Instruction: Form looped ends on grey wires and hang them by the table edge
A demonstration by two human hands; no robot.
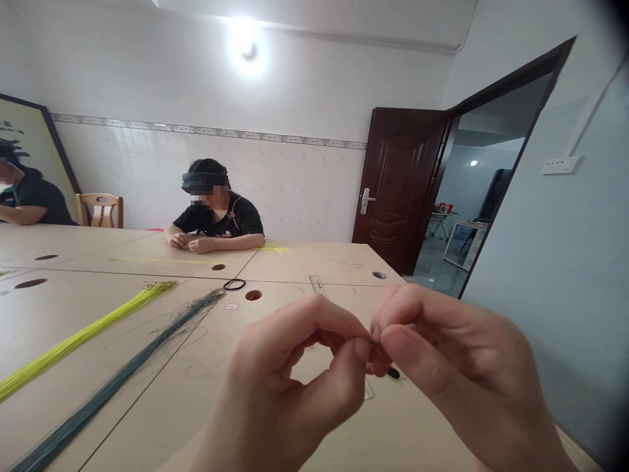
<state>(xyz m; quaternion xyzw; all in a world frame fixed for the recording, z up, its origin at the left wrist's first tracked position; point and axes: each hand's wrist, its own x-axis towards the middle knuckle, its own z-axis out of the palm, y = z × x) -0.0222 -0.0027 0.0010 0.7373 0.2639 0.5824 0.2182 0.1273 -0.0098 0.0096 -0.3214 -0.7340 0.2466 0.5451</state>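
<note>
My left hand is raised over the near table, its thumb and forefinger pinched together. Close against it, my right hand pinches with thumb and fingers too. Between the fingertips shows a tiny bit of a dark green strand; most of it is hidden. A long bundle of dark green strands lies to the left of my hands, its frayed tips pointing away from me. Farther left is a bundle of yellow strands. Partly behind my fingers lie a small black object and a clear flat piece.
Across the joined tables, a person with a headset handles something small; another person sits far left. A black ring, a small label, a ruler and round cable holes are on the tabletop. A door stands ajar.
</note>
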